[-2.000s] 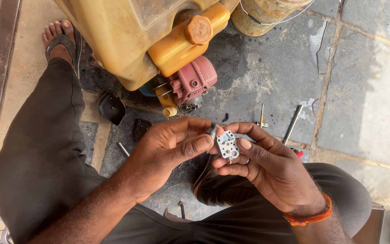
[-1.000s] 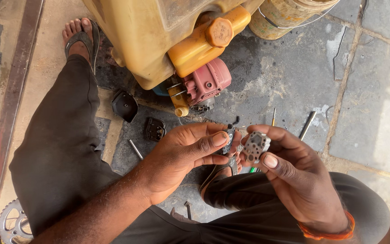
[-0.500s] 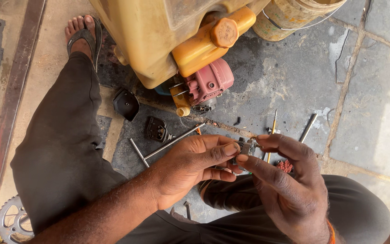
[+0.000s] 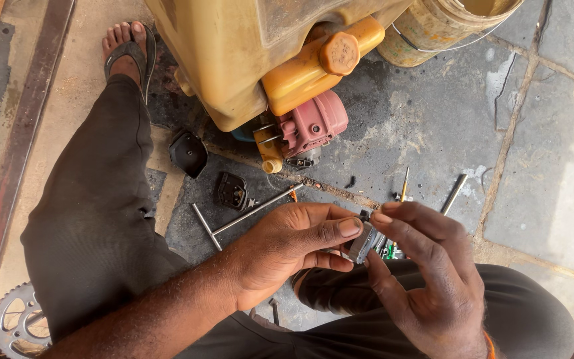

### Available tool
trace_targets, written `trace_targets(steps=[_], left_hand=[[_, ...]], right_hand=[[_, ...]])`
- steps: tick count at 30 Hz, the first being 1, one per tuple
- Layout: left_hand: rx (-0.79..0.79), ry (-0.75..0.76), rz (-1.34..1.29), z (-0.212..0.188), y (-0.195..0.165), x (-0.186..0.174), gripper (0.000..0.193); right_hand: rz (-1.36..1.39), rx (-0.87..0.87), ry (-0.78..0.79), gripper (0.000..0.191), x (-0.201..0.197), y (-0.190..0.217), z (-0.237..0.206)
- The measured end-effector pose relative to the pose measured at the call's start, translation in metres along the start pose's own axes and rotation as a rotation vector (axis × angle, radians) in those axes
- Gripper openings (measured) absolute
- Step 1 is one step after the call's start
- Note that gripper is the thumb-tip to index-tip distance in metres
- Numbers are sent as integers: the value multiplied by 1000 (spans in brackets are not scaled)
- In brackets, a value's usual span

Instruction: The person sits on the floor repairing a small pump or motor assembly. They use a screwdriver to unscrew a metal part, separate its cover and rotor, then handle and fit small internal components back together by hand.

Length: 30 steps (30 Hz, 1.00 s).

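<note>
2 hands (image 4: 287,249) pinching metal part (image 4: 361,243)

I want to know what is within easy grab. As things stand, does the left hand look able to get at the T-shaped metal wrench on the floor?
Probably yes, once freed: the T-shaped wrench lies uncovered just beyond the left hand, but that hand is pinching the small metal part.

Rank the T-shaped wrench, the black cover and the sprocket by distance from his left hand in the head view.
1. T-shaped wrench: on the floor just above the left hand.
2. Black cover: farther up-left, beside the yellow tank.
3. Sprocket: bottom-left corner, beyond the knee.
</note>
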<state>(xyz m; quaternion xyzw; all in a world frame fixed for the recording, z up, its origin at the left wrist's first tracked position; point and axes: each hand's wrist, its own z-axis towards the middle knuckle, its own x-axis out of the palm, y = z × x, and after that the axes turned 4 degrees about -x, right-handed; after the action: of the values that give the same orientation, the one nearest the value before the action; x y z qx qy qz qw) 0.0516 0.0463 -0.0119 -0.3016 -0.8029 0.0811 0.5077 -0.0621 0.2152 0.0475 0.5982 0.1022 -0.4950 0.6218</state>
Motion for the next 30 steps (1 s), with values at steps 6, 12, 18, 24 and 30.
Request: trace_targets(steps=[6,12,18,24,30], left_hand=[[70,-35,31,-1,-2,2,41],[103,-61,114,1,-3,3,43],[228,7,77,0,-1,7,37],[241,-62,183,-2,-3,12,34],[328,-91,295,-6,-3,17,33]], right_hand=[[-109,9,18,80,-4,4,8],[-90,99,27,72,-1,4,6],[-99,67,-10,67,-4,0,5],[-80,92,8,67,-2,-2,4],[-79,98,19,64,-1,-6,-1]])
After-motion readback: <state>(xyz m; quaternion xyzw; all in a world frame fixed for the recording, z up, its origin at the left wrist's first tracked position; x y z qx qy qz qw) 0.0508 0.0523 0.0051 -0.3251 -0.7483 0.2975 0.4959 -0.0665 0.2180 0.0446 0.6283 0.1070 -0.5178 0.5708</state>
